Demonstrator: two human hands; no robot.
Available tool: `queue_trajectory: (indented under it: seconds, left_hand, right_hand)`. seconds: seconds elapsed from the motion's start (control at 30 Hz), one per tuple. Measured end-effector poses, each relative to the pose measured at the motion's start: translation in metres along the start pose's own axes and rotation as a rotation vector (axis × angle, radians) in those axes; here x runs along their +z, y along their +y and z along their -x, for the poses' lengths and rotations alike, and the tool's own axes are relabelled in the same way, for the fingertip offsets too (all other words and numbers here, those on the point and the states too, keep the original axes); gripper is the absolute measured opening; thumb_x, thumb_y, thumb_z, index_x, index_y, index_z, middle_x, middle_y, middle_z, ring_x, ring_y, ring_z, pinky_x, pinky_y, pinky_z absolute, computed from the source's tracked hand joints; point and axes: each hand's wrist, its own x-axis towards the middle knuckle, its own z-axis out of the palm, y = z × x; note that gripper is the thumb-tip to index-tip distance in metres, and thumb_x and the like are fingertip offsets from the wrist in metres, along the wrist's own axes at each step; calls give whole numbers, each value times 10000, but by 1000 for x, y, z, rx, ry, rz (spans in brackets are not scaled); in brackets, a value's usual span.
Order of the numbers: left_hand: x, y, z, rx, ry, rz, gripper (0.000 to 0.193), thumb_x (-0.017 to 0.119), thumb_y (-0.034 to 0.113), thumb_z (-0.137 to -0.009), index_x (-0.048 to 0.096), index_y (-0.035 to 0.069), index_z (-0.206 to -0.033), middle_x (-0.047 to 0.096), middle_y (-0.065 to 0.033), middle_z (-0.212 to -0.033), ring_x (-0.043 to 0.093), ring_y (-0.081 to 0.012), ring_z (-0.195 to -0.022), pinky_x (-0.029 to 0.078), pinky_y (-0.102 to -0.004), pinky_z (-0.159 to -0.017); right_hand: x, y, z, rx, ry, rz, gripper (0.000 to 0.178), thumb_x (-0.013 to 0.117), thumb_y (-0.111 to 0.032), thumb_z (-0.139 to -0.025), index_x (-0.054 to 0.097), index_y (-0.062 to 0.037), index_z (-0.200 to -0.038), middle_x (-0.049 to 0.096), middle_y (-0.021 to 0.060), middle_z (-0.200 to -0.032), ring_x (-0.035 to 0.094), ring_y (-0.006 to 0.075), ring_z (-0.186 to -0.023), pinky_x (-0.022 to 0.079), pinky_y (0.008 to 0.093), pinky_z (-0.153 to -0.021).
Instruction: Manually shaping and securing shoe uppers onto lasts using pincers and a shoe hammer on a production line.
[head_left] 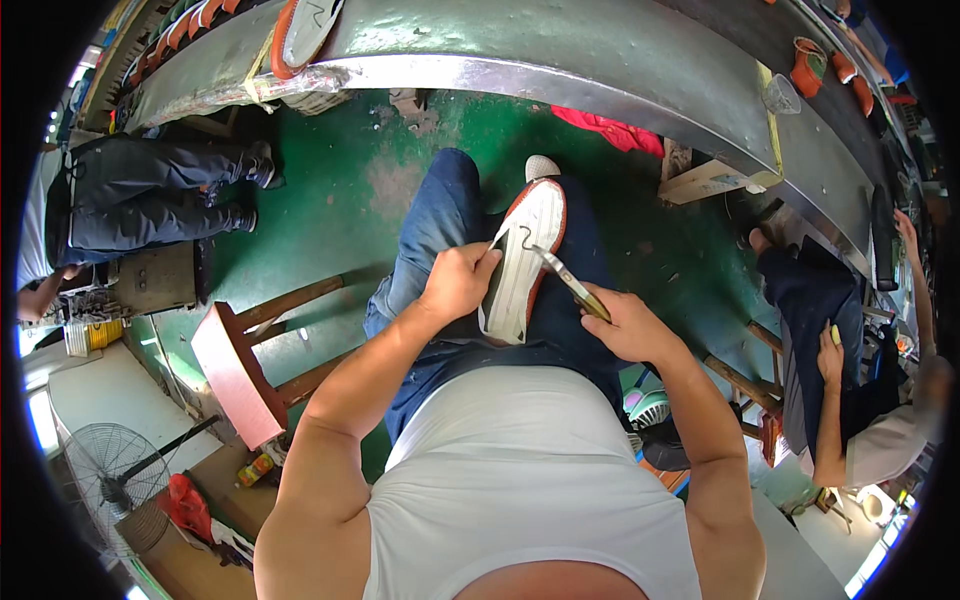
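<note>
On my lap lies a shoe [522, 265], bottom up, with a whitish underside and an orange-red edge along its right side. A dark curved mark shows on the underside. My left hand [460, 280] is closed at its left edge, thumb and fingers pinching a pale strip of the rim. My right hand [622, 325] grips pliers [572, 283] with a bright metal head and an olive handle. Their tip touches or hovers just over the middle of the underside; I cannot tell which. How their jaws stand is too small to see.
Ahead runs a long metal bench [450, 65] with another shoe [305, 35] on its edge and orange shoe pieces [808, 68] farther right. A wooden stool [240, 375] stands left. People sit at both sides. A wire fan [115, 480] is at lower left; red cloth [610, 128] hangs below the bench.
</note>
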Motion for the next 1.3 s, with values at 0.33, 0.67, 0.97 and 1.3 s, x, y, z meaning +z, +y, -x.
queue_trajectory:
  seconds: [0.33,0.67,0.97,1.3]
  left_hand:
    - [23,23,12,398,243,-403,220,576,222,-951,665,59,-832,655,-160,-687,658,-371,-624,532,-478,-589]
    - [35,-15,-28,-289,-290,1309,559,426,481,-1057,467,88,-1453,624,-90,-1277,596,-202,-1160,473,-377,-1026]
    - [36,-6,-43,-220,-301,1200,626,601,300,-1006,346,140,-1556,515,-73,-1462,529,-213,-1298,456,-401,-1080]
    - [43,19,-44,-321,-195,876,486,590,263,-999,505,15,-1408,649,-116,-1199,639,-183,-1027,515,-353,-919]
  right_hand:
    - [-43,-36,-33,380,-409,-537,279,611,-235,-980,610,-18,-1155,689,68,-1035,681,185,-913,543,330,-636]
    - [-9,-23,-63,-45,-37,303,269,599,-226,-951,613,42,-959,666,270,-865,644,462,-858,507,519,-767]
    - [40,6,-56,252,-15,-494,232,575,-249,-1003,628,-23,-1018,634,40,-770,585,100,-572,461,269,-462]
    - [44,41,-32,421,-232,-1358,277,599,-291,-1000,610,-14,-999,643,60,-864,594,136,-696,467,276,-541]
